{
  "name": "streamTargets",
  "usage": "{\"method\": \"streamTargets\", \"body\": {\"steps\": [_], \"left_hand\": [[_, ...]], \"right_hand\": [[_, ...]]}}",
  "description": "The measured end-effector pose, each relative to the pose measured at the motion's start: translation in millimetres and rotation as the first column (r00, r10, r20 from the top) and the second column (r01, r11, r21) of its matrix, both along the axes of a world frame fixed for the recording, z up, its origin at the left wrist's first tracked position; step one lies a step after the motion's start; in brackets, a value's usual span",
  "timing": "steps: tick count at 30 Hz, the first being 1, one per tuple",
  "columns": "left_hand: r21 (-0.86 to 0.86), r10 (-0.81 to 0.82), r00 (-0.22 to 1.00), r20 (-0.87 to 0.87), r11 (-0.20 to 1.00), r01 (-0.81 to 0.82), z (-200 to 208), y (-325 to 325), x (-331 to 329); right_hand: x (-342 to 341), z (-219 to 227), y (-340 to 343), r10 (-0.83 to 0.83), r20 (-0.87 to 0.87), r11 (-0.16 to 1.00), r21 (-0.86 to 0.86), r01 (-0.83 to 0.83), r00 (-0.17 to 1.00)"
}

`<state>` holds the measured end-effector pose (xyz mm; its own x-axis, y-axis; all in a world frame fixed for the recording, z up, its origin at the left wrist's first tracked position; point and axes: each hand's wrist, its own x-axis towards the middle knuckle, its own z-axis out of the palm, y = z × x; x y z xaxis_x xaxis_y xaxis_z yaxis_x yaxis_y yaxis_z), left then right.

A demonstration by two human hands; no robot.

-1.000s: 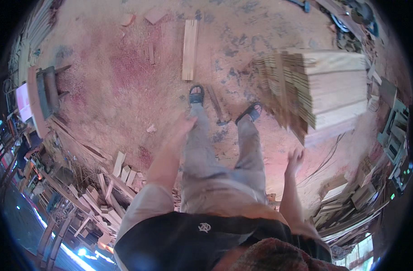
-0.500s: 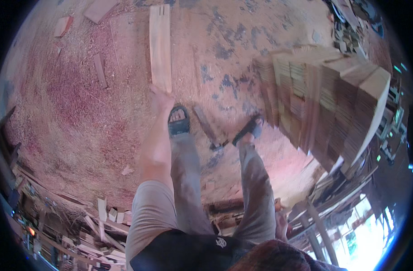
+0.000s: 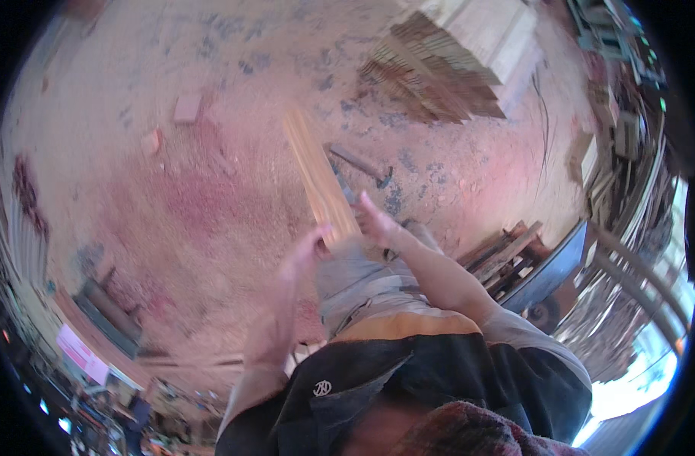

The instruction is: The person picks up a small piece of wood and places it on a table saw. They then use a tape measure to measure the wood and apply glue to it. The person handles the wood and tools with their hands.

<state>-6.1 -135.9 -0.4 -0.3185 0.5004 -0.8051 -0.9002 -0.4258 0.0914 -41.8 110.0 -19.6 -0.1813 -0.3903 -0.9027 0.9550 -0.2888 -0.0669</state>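
Observation:
A long, pale brown wooden plank extends away from my body, its near end above my lap. At that end, the fingers of my left hand, somewhat blurred, are closed on the left edge. My right hand is beside the right edge with thumb raised and fingers apart; whether it touches the wood I cannot tell. A hammer lies on the ground just right of the plank. Part of a dark shape shows between them, too covered to name.
A large stack of boards stands far right. Small wood blocks lie on the dusty ground at left. Scrap wood and a blue-edged panel are at right. Lower left, a dark roller-like object lies near a distant person.
The plank, earlier flat on the ground with my left hand at its near end, is now close to my body. My right hand has come up beside it. My view has turned.

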Motion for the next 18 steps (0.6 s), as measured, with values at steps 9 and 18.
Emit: {"method": "streamTargets", "body": {"steps": [9, 18], "left_hand": [[0.017, -0.620, 0.708, -0.340, 0.748, 0.663, 80.2, 79.2, 39.6], [-0.352, -0.671, 0.283, -0.685, 0.645, 0.678, 180.9, 338.9, 201.7]], "right_hand": [[120.0, 114.4, 94.3, -0.473, -0.179, 0.860, -0.308, 0.407, 0.863], [444.1, 245.5, 162.3, -0.168, -0.841, 0.529, 0.363, 0.767, 0.514]]}}
